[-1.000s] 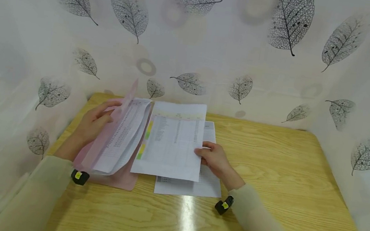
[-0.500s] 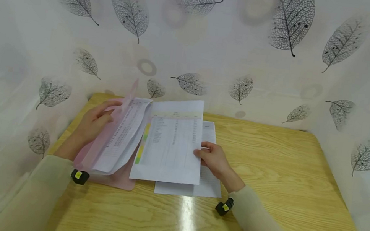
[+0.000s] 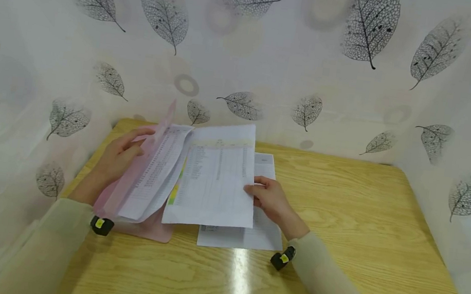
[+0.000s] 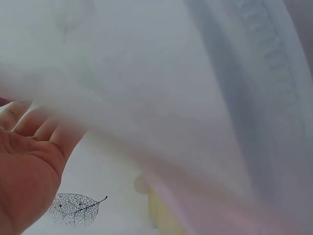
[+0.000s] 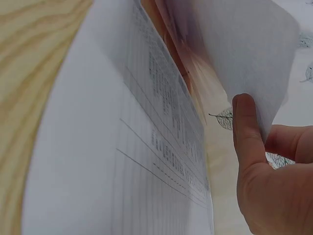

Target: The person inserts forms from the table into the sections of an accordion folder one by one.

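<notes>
A pink folder lies at the left of the table, its translucent flap raised. My left hand holds the flap up from its left side; in the left wrist view the fingertips are partly hidden behind it. Printed sheets lean against the flap's right side. My right hand pinches the right edge of a printed sheet, tilted, with coloured marks down its left side. The sheet's left edge is beside the folder's papers. Underneath it, another printed sheet lies on the table.
The wooden table extends to the right and the front. White leaf-patterned sheeting surrounds it at the back and sides. A small black device sits at the left wrist and a similar one at the right.
The pinched sheet has shifted slightly left and tilted, its upper right corner now higher up the view. My right hand has moved a little left with it. My left hand stays put.
</notes>
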`<state>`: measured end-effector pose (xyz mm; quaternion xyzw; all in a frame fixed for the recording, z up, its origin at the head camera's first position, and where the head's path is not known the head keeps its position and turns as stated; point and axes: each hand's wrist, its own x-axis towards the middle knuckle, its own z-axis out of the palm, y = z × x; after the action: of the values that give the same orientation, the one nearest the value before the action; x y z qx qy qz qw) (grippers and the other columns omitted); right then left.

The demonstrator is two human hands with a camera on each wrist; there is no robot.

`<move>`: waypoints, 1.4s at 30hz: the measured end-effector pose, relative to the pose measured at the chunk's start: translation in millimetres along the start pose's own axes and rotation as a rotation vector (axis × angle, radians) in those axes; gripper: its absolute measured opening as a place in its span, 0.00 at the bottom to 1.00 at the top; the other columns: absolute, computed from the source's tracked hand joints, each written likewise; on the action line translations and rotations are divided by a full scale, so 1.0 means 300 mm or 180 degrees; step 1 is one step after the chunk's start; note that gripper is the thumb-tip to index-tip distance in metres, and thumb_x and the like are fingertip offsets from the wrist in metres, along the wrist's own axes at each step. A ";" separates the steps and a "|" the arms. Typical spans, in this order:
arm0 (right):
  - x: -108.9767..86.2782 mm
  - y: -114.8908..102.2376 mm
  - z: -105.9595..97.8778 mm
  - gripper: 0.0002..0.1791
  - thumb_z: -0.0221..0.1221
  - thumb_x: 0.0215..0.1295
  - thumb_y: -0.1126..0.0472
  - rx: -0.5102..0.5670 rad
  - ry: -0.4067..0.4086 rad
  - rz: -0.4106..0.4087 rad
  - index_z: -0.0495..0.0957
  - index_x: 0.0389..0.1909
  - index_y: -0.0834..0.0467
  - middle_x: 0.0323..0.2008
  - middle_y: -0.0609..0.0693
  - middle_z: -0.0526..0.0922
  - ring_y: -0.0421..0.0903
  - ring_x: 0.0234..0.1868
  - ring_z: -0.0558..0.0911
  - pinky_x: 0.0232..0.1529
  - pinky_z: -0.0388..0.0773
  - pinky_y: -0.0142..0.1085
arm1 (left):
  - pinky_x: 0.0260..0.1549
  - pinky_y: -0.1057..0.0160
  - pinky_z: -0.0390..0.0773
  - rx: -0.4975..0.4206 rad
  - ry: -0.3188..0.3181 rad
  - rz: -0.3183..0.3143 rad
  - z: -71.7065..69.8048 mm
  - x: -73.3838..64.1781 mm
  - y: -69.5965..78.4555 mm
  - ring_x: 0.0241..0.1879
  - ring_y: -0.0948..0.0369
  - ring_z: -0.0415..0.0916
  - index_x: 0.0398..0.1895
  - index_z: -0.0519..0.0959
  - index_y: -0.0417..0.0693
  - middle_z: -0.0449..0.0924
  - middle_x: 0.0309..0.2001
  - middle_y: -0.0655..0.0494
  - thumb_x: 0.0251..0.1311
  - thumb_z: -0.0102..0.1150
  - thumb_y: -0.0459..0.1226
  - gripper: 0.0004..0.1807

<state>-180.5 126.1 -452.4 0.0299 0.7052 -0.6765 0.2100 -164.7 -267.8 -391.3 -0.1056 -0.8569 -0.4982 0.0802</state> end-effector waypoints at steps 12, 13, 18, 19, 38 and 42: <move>-0.003 0.021 0.041 0.25 0.60 0.73 0.67 0.0064 -0.0090 0.0028 0.72 0.68 0.70 0.52 0.62 0.88 0.41 0.40 0.88 0.41 0.85 0.33 | 0.53 0.82 0.71 -0.0050 0.0042 0.0028 0.012 -0.014 -0.003 0.67 0.64 0.74 0.72 0.73 0.42 0.69 0.76 0.41 0.71 0.46 0.25 0.27; -0.005 0.021 0.050 0.25 0.60 0.73 0.67 0.0069 -0.0095 0.0024 0.72 0.68 0.70 0.52 0.63 0.88 0.41 0.40 0.88 0.41 0.85 0.34 | 0.53 0.82 0.71 -0.0048 0.0043 0.0025 0.012 -0.014 -0.003 0.67 0.64 0.74 0.72 0.73 0.42 0.69 0.76 0.41 0.71 0.46 0.25 0.27; -0.009 0.024 0.089 0.24 0.60 0.72 0.68 0.0079 -0.0140 -0.0013 0.73 0.67 0.71 0.54 0.66 0.87 0.43 0.41 0.89 0.42 0.86 0.35 | 0.52 0.83 0.70 -0.0006 0.0043 -0.0013 0.010 -0.013 0.001 0.70 0.50 0.73 0.72 0.73 0.43 0.69 0.76 0.41 0.71 0.46 0.26 0.27; -0.010 0.023 0.095 0.24 0.60 0.72 0.68 0.0072 -0.0156 -0.0021 0.74 0.66 0.71 0.54 0.67 0.87 0.44 0.41 0.90 0.43 0.87 0.35 | 0.52 0.83 0.70 0.0001 0.0047 -0.0017 0.010 -0.013 0.002 0.70 0.47 0.73 0.72 0.73 0.43 0.69 0.76 0.41 0.71 0.46 0.26 0.27; -0.003 0.017 0.142 0.22 0.61 0.72 0.69 -0.0009 -0.0324 0.0042 0.75 0.64 0.72 0.52 0.68 0.88 0.46 0.41 0.90 0.45 0.88 0.38 | 0.52 0.83 0.70 0.0004 0.0030 -0.0024 0.002 0.003 -0.005 0.71 0.37 0.70 0.73 0.73 0.43 0.69 0.76 0.41 0.71 0.46 0.25 0.28; 0.000 0.012 0.164 0.23 0.62 0.70 0.69 -0.0053 -0.0366 0.0085 0.76 0.64 0.71 0.52 0.67 0.88 0.46 0.42 0.90 0.45 0.87 0.38 | 0.51 0.84 0.69 0.0018 0.0041 -0.0026 0.000 0.001 -0.002 0.71 0.37 0.70 0.73 0.73 0.44 0.69 0.76 0.42 0.71 0.46 0.25 0.28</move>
<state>-166.9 78.8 -455.6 -0.0015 0.6972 -0.6683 0.2594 -165.2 -267.9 -391.7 -0.0986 -0.8582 -0.4967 0.0839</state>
